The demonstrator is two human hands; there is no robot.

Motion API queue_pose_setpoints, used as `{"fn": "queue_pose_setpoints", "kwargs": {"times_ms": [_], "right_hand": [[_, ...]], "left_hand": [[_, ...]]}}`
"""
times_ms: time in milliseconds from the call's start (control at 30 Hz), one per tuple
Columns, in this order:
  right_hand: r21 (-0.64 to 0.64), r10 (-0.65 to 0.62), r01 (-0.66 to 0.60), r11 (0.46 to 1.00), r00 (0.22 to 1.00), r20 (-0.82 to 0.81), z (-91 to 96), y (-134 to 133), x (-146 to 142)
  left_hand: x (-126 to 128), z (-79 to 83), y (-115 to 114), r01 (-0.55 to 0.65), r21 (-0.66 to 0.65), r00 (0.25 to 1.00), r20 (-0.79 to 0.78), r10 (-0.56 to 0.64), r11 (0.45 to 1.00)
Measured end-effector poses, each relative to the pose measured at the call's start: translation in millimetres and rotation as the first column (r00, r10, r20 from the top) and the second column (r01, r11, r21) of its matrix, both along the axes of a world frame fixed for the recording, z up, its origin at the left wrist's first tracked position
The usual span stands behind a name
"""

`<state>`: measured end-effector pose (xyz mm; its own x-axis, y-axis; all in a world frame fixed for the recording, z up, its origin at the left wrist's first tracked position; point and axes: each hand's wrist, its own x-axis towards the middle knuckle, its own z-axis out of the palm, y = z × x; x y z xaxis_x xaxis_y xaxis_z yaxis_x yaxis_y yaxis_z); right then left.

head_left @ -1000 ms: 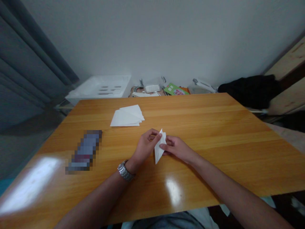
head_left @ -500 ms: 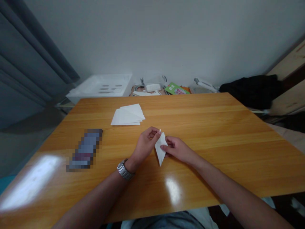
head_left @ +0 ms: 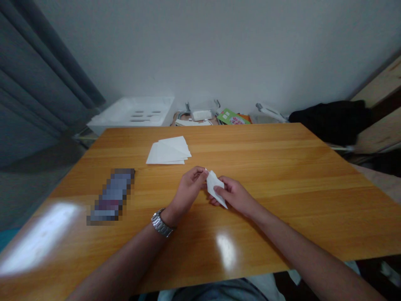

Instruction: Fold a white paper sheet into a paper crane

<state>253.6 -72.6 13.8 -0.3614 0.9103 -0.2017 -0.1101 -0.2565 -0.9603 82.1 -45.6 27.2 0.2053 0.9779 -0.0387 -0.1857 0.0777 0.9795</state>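
Observation:
A small piece of folded white paper is held between my two hands, above the wooden table. My left hand, with a metal watch on its wrist, pinches the paper's upper left tip between thumb and fingers. My right hand grips the paper's right side, its thumb on top and its fingers curled underneath. The paper slants, with one pointed end toward the lower right. Part of it is hidden under my right thumb.
On the wooden table, a stack of white paper sheets lies beyond my left hand. A pixelated phone-like object lies at the left. Behind the table are a white tray, a green booklet and dark cloth.
The folded paper has turned, so its lower point has swung to the right. My left hand has shifted slightly left, and my right fingers now show beneath the paper.

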Motion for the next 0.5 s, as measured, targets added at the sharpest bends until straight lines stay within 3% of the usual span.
{"fn": "queue_pose_setpoints", "kwargs": {"times_ms": [233, 500], "right_hand": [[0.061, 0.025, -0.029, 0.998, 0.997, 0.073, 0.5, 2, 3], [0.115, 0.030, -0.048, 0.992, 0.987, 0.155, 4.9, 7, 14]], "left_hand": [[-2, 4.3, 0, -0.035, 0.060, 0.996, -0.077, 0.040, 0.998], [-10, 0.8, 5, -0.046, 0.028, 0.994, -0.098, 0.048, 0.999]]}}
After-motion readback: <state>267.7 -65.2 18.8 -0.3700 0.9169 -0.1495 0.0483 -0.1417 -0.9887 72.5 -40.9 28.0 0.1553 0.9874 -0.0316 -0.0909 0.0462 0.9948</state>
